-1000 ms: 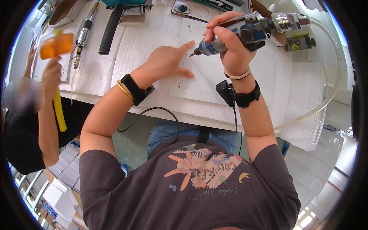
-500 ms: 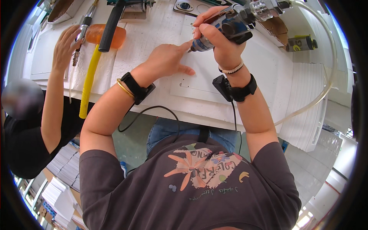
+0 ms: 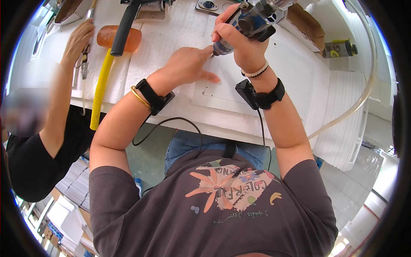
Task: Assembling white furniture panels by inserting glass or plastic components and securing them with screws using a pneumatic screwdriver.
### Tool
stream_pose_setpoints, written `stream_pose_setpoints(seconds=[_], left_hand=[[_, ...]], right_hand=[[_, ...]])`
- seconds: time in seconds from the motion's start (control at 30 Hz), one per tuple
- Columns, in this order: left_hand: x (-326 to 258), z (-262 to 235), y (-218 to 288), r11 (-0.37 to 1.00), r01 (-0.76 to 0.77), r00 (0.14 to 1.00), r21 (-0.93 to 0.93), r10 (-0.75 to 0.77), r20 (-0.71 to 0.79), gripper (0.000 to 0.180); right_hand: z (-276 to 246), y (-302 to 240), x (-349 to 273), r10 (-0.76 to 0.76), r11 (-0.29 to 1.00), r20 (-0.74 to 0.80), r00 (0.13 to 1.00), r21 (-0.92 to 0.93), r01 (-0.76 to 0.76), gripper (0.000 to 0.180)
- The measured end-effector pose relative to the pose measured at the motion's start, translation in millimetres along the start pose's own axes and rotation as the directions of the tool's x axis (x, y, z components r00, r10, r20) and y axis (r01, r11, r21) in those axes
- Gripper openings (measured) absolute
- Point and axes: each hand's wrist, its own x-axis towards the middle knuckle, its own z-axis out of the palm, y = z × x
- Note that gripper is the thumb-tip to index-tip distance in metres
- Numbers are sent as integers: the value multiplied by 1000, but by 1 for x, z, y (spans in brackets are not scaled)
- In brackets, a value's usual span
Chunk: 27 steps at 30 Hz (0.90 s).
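Workbench [image 3: 180, 32] white under me, with a flat white panel [image 3: 239, 92] near its front edge. Yellow-handled mallet [image 3: 102, 81] lies left, beside another person's hand [image 3: 79, 40]. My left hand [image 3: 188, 66] rests on the panel, fingers spread — my right hand [image 3: 242, 43] is wrapped tight around the blue rotary tool [image 3: 250, 21], its tip down on the panel.

The counter [image 3: 180, 30] looks like matt white foam, slightly rough. On it lies a smooth white panel [image 3: 295, 73]. The power tool [image 3: 252, 21] is glossy blue plastic and metal. The mallet [image 3: 112, 55] has translucent orange rubber and a yellow handle.
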Motion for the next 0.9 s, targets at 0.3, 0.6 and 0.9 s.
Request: stream_pose_setpoints(seconds=[0.3, 0.6, 0.9], left_hand=[[1, 0, 2, 999, 8, 1000, 38, -8, -6, 74], [-10, -1, -3, 988, 140, 980, -61, -147, -132, 79], [-63, -35, 107, 627, -75, 968, -775, -142, -208, 27]], right_hand=[[-6, 0, 1, 18, 981, -37, 999, 191, -10, 17], [-22, -102, -60, 32, 970, -145, 989, 244, 5, 29], [-55, -148, -157, -85, 953, -204, 975, 270, 140, 26]])
